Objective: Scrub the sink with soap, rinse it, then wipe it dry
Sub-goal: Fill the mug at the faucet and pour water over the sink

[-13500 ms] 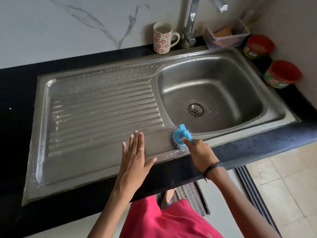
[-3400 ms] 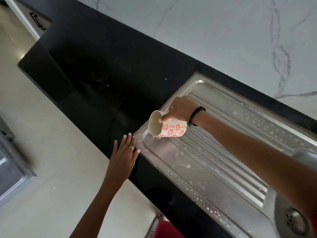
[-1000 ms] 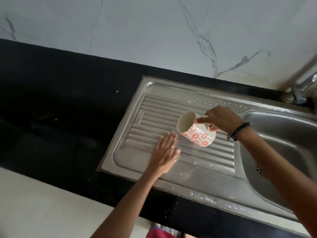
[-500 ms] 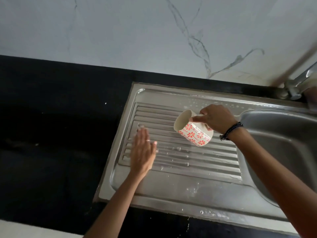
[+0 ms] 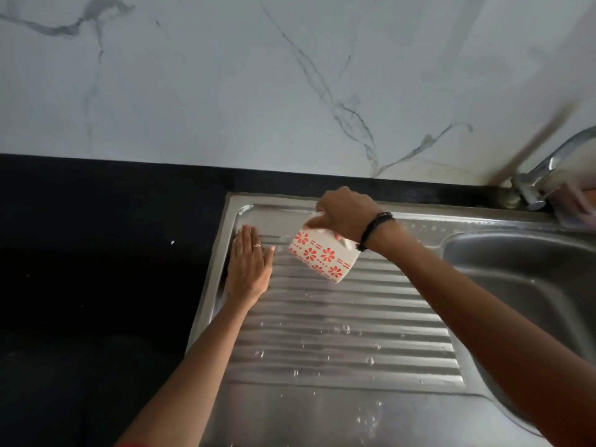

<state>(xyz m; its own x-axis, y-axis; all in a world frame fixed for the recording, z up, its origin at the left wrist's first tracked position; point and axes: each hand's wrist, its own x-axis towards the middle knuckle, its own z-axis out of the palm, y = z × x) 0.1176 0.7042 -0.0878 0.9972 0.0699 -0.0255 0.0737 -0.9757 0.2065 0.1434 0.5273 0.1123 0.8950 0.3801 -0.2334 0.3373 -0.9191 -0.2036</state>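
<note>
Head view looks down on the steel sink [image 5: 322, 414], set into a black desk [image 5: 96, 285] below a marbled wall [image 5: 225, 75]. Rinsing seems to be the step in hand. The right hand [image 5: 346, 214] has its fingers closed around a flower-patterned mug [image 5: 324, 258], tipped with its mouth down toward the far left corner of the ribbed drainboard [image 5: 348, 321]. The left hand [image 5: 250, 264] lies flat, fingers spread and holding nothing, on the drainboard's left edge just beside the mug. Droplets and a few bubbles sit on the ribs and the near rim. Whether water is leaving the mug cannot be told. The basin [image 5: 532, 285] and tap [image 5: 548, 169] are at the right. Next, the open palm likely needs to sweep the water along the ribs toward the basin, and the mug needs refilling at the tap.
</note>
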